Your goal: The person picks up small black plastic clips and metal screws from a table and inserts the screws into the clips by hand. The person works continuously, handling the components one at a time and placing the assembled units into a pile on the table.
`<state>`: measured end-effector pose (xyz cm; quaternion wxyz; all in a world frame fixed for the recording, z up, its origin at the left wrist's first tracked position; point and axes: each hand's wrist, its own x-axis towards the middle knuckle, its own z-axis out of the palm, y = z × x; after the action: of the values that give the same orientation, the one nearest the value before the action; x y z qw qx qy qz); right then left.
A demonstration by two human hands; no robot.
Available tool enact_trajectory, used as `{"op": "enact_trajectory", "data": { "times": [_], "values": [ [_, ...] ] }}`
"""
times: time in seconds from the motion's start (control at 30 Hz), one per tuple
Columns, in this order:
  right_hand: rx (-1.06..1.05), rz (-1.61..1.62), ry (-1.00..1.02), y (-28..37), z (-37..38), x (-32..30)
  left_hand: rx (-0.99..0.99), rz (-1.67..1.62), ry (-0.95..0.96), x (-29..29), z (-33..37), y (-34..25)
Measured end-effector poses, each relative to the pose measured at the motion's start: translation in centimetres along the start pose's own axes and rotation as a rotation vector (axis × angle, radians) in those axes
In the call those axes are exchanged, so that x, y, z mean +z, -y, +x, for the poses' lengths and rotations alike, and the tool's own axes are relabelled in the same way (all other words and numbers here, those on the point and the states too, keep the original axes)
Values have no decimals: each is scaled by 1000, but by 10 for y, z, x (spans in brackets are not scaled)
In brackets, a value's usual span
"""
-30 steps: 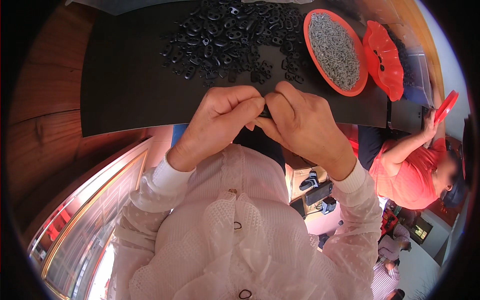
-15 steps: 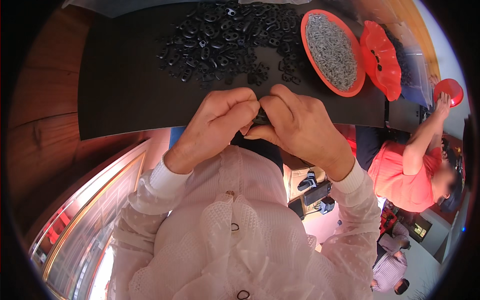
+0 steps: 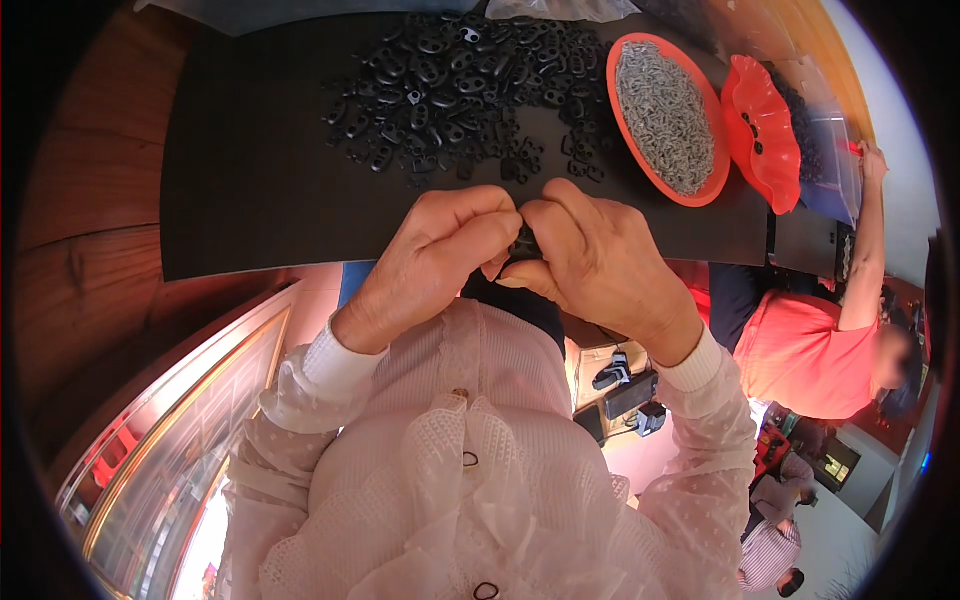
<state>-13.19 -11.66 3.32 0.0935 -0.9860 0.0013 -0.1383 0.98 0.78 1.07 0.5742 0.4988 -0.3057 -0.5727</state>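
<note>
My left hand [image 3: 445,240] and my right hand [image 3: 600,255] meet over the near edge of the black table [image 3: 250,190]. Between their pinched fingertips sits a small dark part [image 3: 525,238], which appears to be a black plastic cord lock piece; the fingers cover most of it. Both hands are closed, with thumbs and forefingers pressed against it. Beyond the hands lies a loose pile of black plastic cord locks [image 3: 430,95], many with two holes. At its right, a red bowl [image 3: 722,150] is filled with small silver springs [image 3: 663,120].
A wavy-edged red dish [image 3: 770,150] with a few black pieces stands right of the bowl. Past it is a clear plastic bin [image 3: 845,175] with black parts. A co-worker in a red shirt [image 3: 800,350] is at the right. Clear plastic bags [image 3: 560,10] lie at the far edge.
My hands stay pinched together, with slight finger shifts. The table's things appear slightly lower in view. The co-worker's arm has stretched farther away, and the red container by their hand is now barely visible.
</note>
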Motion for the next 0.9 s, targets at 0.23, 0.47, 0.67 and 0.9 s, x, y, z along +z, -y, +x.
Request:
{"op": "enact_trajectory", "data": {
  "times": [0.23,0.47,0.67,0.9],
  "values": [
    [-21,-4,-27,-1,-1,3,3,-32,-5,0,0,-1],
    [-10,-22,-91,3,-4,7,24,-30,25,0,-1,2],
    [-1,20,-117,3,-2,4,0,-52,23,-2,0,1],
    [276,482,-97,12,-9,4,-35,-100,-80,0,-2,5]
  ]
}}
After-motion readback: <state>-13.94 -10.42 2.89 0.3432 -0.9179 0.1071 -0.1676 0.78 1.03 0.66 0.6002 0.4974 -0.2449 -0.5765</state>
